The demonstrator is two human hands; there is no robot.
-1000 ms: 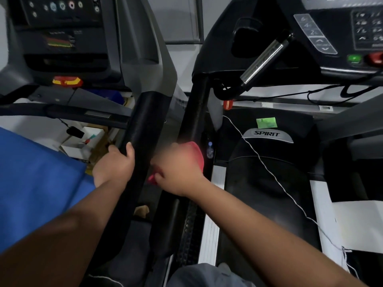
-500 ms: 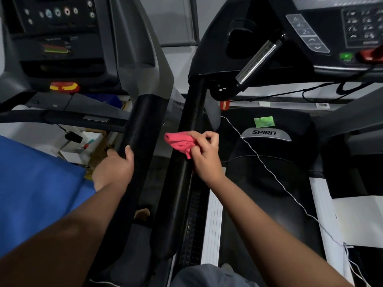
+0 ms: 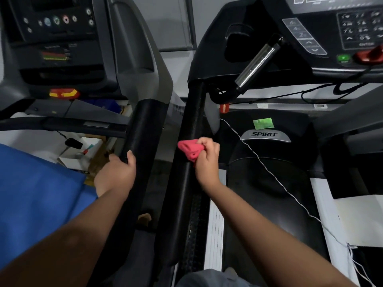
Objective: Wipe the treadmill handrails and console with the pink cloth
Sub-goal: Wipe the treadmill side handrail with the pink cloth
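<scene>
My right hand (image 3: 207, 160) grips the bunched pink cloth (image 3: 189, 150) and holds it against the black left handrail (image 3: 192, 121) of the right-hand treadmill. That rail runs up to the console (image 3: 323, 34) with its keypad, green button and red stop key. A chrome pulse grip (image 3: 257, 63) slants below the console. My left hand (image 3: 117, 172) is wrapped round the thick black handrail (image 3: 143, 129) of the neighbouring treadmill on the left.
The left treadmill's console (image 3: 58, 27) and red-yellow stop button (image 3: 64, 93) sit at the top left. A blue sheet (image 3: 35, 195) covers the lower left. A white cord (image 3: 269, 168) crosses the motor cover marked SPIRIT (image 3: 264, 134). Boxes and clutter (image 3: 83, 152) lie beyond the left rail.
My right hand slid the pink cloth up the handrail from a lower spot and turned so the cloth shows to the left of the fingers. My left hand stayed put.
</scene>
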